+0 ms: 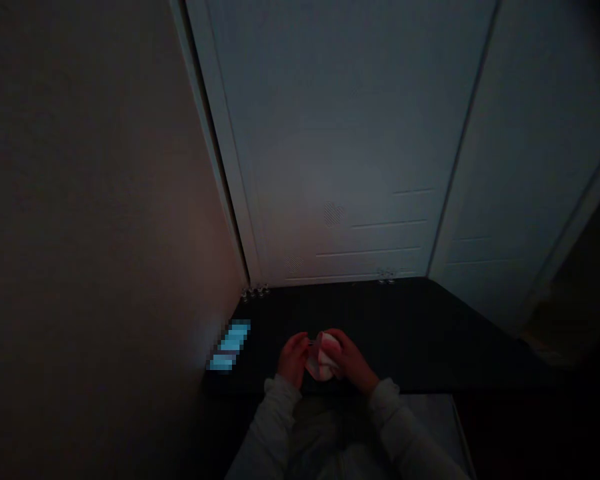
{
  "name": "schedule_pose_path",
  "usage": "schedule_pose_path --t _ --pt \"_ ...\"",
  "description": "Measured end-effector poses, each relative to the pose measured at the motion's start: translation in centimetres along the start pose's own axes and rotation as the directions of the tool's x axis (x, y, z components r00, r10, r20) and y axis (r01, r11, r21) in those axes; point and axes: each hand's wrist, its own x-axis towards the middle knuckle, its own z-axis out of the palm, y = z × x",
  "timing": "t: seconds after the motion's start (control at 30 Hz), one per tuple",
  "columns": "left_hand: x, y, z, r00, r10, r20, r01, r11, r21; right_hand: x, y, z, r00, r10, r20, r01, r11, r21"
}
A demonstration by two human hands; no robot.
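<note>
Over the near edge of the dark table, both hands meet in front of me in dim light. My right hand (353, 360) is closed round a soft-looking white and pink thing (330, 345), whose kind I cannot make out. Beside it, my left hand (293, 357) has its fingers pinched together. Thin pale lines show at its fingertips, close to the left side of the white and pink thing; what it grips is too small and dark to name.
The black tabletop (405, 327) reaches back to white panelled doors (340, 133). Small shiny metal pieces (255, 292) stand at its back left corner, with a few more (386, 275) further right. A blurred-out glowing screen (230, 345) is by the left wall (105, 233).
</note>
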Motion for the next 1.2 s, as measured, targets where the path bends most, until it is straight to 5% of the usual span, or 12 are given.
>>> schedule_pose_path --t 1.2 --pt "-0.3 0.0 0.4 0.999 0.045 0.025 -0.049 0.979 0.200 0.1 -0.1 0.1 0.997 0.075 -0.035 -0.076 0.997 -0.026"
